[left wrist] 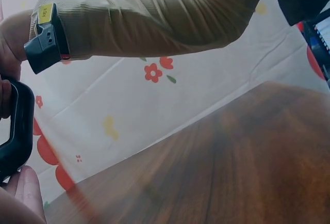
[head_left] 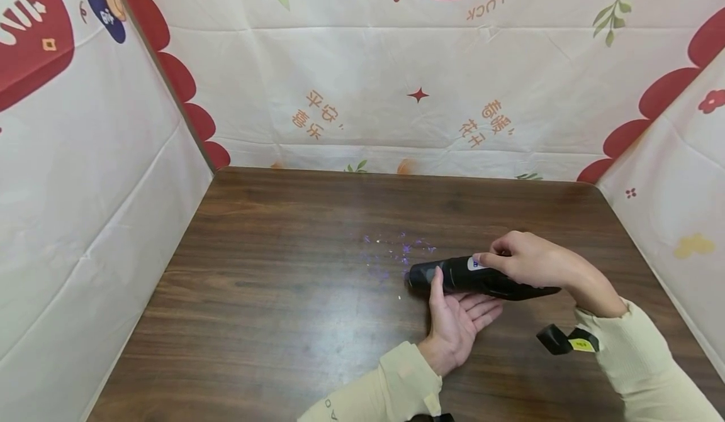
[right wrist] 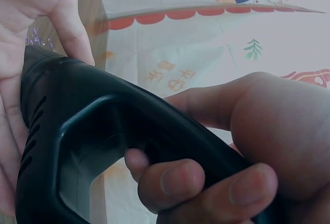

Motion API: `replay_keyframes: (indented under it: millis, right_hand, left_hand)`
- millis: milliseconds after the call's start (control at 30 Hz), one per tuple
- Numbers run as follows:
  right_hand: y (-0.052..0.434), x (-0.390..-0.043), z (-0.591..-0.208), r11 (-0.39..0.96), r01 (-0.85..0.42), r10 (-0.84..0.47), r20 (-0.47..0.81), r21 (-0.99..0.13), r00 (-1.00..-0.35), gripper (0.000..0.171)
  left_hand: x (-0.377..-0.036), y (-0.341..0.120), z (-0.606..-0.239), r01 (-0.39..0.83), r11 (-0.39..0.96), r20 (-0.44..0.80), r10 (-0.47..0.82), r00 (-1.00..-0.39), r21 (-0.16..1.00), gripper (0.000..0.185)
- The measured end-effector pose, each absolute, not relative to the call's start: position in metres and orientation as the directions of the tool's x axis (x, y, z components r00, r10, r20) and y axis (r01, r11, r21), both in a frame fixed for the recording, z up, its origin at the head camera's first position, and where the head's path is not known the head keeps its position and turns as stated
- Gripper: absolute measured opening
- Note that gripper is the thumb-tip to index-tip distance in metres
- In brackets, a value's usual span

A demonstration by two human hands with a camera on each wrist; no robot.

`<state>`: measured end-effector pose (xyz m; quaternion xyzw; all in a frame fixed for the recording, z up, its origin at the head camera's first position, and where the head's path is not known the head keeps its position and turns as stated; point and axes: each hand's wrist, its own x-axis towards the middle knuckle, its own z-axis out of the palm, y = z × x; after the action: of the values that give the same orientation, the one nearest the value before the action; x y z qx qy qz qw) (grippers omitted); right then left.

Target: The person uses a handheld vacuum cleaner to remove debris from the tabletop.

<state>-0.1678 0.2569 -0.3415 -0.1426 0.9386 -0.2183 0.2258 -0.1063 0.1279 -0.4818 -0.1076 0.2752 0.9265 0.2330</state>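
Currently right hand (head_left: 529, 261) grips handheld vacuum (head_left: 481, 279) by handle; left hand (head_left: 455, 321) lies open, cradling its nozzle. Best keep nozzle low over purple glitter (head_left: 399, 252).

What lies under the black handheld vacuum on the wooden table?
Under the black handheld vacuum lies the left hand, palm up, thumb against its side. The right hand grips its handle from above. Purple bits show beyond the nozzle; the table directly beneath is hidden.

Dark wood counter (head_left: 283, 296), seen from my headset.
I see small purple glitter bits (head_left: 399, 252) scattered on it near the middle, and my left hand (head_left: 455, 321) lying palm up beside them.
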Motion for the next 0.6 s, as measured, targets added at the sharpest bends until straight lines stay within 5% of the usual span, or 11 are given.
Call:
replay_keyframes:
  millis: [600]
  right_hand:
    - [0.254,-0.167,-0.343,0.861,-0.185,-0.385,-0.37,-0.474,-0.845,0.036]
  left_hand:
    - [-0.107,0.11,-0.491,-0.581,-0.709,-0.2,0.552,-0.81,0.4,0.097]
